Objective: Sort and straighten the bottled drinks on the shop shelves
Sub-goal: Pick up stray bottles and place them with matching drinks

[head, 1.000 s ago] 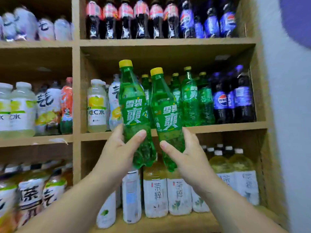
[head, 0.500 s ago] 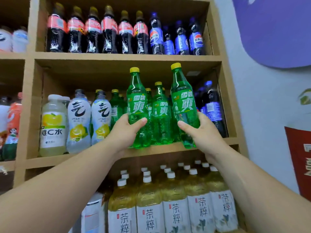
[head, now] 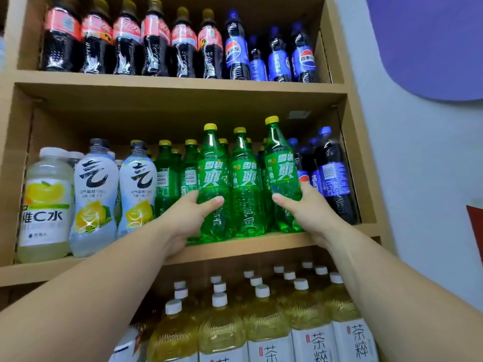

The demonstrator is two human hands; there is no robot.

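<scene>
Green soda bottles (head: 244, 178) along front of middle shelf (head: 248, 246). Left bottle (head: 213, 178) upright, left grip (head: 188, 218) curled round its lower body. Right bottle (head: 282, 171) leaning slightly, clasped by right grip (head: 308, 212), just beside blue-label colas (head: 334, 178). Placing step, seemingly near done. Next: straighten right bottle, seat base, release, face labels forward.

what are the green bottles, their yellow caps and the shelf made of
Green bottles: likely see-through tinted plastic, glossy; glints on the necks, bubbles visible inside. Yellow caps: opaque plastic by the look, dull sheen. Shelf: matte tan board, wood or wood-look laminate; no grain shows, so unclear which.
</scene>
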